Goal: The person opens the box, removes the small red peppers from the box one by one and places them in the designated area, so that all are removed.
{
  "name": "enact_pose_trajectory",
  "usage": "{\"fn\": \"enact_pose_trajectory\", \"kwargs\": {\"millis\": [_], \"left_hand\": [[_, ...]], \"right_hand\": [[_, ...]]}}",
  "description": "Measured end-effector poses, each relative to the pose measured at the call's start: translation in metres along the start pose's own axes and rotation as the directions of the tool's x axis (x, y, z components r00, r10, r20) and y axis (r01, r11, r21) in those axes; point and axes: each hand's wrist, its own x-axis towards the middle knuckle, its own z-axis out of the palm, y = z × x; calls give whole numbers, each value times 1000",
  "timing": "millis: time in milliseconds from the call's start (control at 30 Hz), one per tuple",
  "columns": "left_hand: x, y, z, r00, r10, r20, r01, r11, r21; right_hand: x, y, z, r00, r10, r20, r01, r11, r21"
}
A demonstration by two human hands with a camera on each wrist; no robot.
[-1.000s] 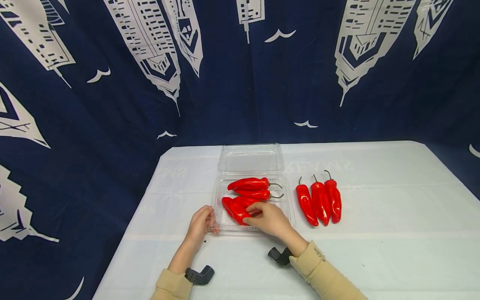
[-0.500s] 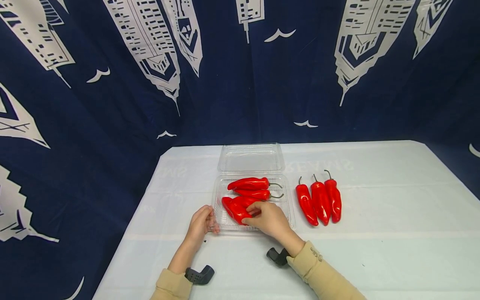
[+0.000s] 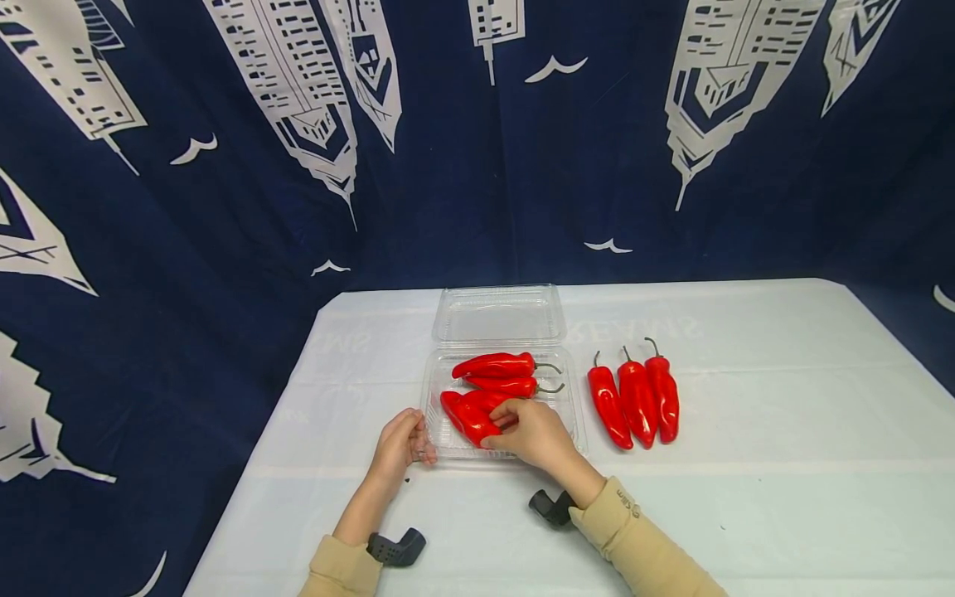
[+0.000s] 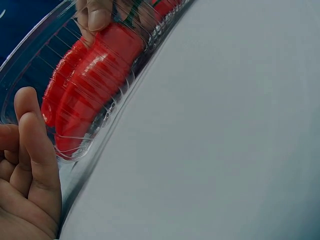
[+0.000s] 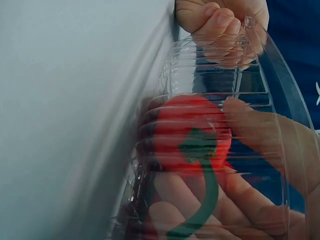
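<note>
Right hand point(image 3: 533, 433): thumb and fingers round one red pepper point(image 3: 467, 416), inside clear container point(image 3: 435, 444).
Left hand point(image 3: 401, 448): bent fingers at container's left wall; whether gripping, I cannot tell.

Sleeves point(image 3: 649, 539), two, tan, cuffed (the right bearing small dark lettering point(image 3: 628, 504)); wrist cameras point(image 3: 399, 548), two, black, bent.

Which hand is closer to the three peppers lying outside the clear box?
The right hand: it is in the clear box, holding another pepper, left of the three peppers. The left hand is farther, at the box's near left corner.
</note>
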Motion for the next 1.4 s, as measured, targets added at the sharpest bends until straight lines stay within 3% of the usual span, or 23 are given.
{"fn": "enact_pose_trajectory", "kwargs": {"millis": [433, 867, 1400], "left_hand": [[1, -1, 0, 1000, 10, 5, -10, 1000, 0], [0, 0, 0, 1000, 8, 4, -8, 1000, 6], [0, -1, -1, 1000, 2, 6, -2, 1000, -5]], "right_hand": [[3, 0, 0, 1000, 6, 19, -6, 1000, 4], [2, -1, 0, 999, 10, -31, -12, 998, -65], [-1, -4, -9, 999, 54, -9, -53, 995, 86]]}}
